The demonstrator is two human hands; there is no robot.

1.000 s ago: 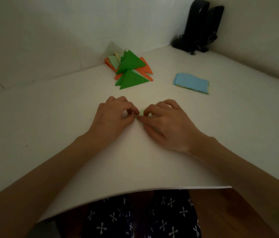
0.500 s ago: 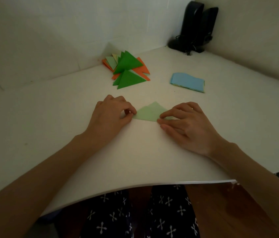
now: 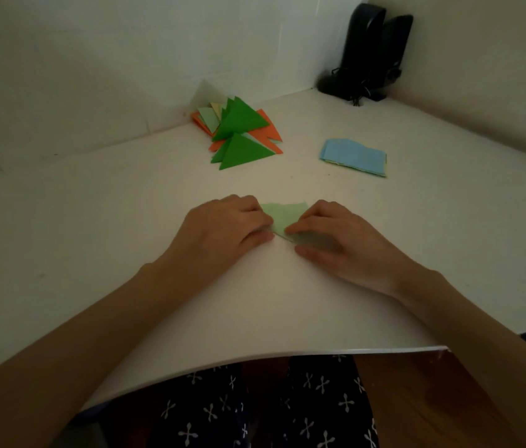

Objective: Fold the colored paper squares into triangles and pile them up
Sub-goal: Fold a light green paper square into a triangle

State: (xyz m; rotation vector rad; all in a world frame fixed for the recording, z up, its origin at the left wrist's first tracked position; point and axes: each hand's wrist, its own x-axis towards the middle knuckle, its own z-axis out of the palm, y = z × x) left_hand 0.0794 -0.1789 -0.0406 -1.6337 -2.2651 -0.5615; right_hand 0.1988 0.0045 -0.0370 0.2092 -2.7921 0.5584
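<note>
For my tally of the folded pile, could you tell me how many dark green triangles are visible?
2 for certain: one dark green triangle on top of the pile by the wall, another at its near edge. Slivers beside them suggest more lie partly hidden beneath.

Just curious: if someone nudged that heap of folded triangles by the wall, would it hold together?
Probably not. The pile of triangles looks loose: pieces lie fanned at different angles, so they'd likely slide apart. Being thin folded paper, they seem very light, and the top dark green triangle sits tilted, so it may slip first.
</note>
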